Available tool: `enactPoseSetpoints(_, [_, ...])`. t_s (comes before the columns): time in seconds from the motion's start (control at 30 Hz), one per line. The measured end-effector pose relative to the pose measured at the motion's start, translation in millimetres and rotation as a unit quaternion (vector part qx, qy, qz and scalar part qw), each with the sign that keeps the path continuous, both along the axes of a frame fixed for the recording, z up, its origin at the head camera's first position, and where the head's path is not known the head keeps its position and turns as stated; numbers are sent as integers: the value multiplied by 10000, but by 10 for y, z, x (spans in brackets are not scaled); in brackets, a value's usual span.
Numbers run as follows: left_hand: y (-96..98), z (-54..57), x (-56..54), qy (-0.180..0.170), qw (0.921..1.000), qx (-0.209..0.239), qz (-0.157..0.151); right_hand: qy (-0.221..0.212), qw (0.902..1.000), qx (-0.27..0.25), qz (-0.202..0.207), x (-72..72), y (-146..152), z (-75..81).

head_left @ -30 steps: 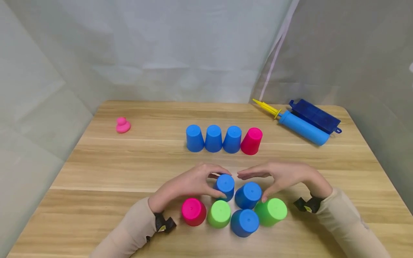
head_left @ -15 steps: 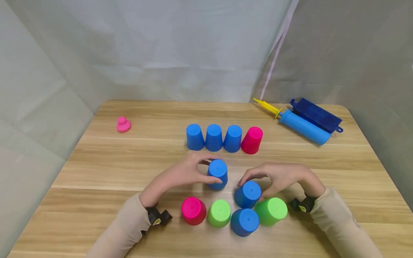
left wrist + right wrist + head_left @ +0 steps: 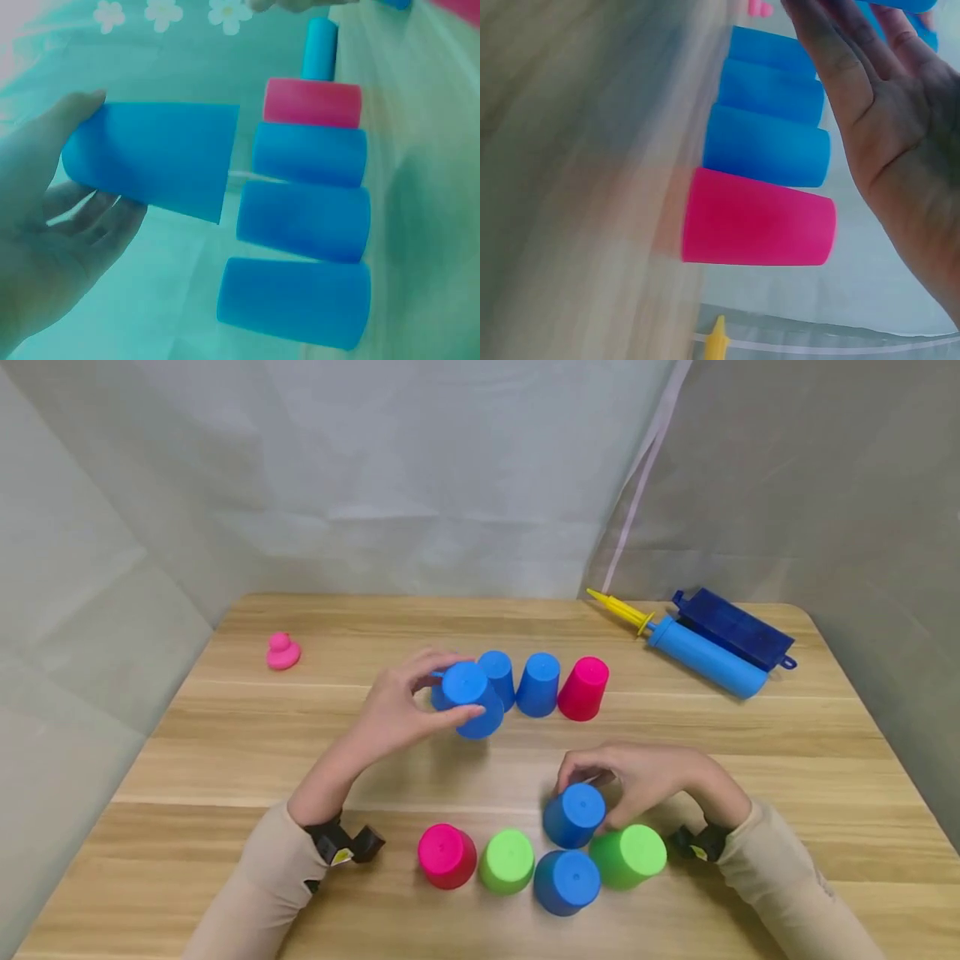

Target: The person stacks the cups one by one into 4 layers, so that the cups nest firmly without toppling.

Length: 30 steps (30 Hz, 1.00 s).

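My left hand (image 3: 393, 706) grips an upside-down blue cup (image 3: 465, 682) between thumb and fingers, held up off the table in front of the left end of the back row. The left wrist view shows this blue cup (image 3: 161, 157) apart from the row. My right hand (image 3: 648, 777) has its fingers curled round another blue cup (image 3: 574, 814). Around that cup are a front blue cup (image 3: 567, 882) and a green cup (image 3: 630, 857). A second green cup (image 3: 507, 861) and a pink cup (image 3: 447, 857) stand further left.
Behind are blue cups (image 3: 538, 685) in a row ending with a pink cup (image 3: 583, 689). A pink rubber duck (image 3: 283, 652) sits at back left. At back right lie a blue and yellow hand pump (image 3: 705, 656) and a dark blue tray (image 3: 735, 628).
My left hand has lifted its blue cup from the front group and carried it back and left towards the row. My right hand's fingers have curled in round the other blue cup.
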<state>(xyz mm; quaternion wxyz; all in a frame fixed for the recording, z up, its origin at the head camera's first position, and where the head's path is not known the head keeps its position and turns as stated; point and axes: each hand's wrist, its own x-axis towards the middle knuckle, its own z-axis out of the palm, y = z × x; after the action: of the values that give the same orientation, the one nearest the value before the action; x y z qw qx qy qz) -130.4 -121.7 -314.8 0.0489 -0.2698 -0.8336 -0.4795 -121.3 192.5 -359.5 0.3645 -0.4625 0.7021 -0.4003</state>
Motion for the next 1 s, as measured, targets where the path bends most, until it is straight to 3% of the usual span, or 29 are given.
enactPoseSetpoints(0.2, [-37,69,-159,43,9988,363,334,5,10000,71,-49,7,-12,-1])
enactPoseSetpoints(0.47, [59,106,-347,-579,9913,633,1002,-109,9998,123,-144,14,15,22])
enactPoseSetpoints(0.7, [99,94,-450,-584,9905,706,1022,46,9992,321,-221,39,21,57])
enactPoseSetpoints(1.0, [93,92,-478,-545,9929,429,962,376,9982,412,-213,52,10,74])
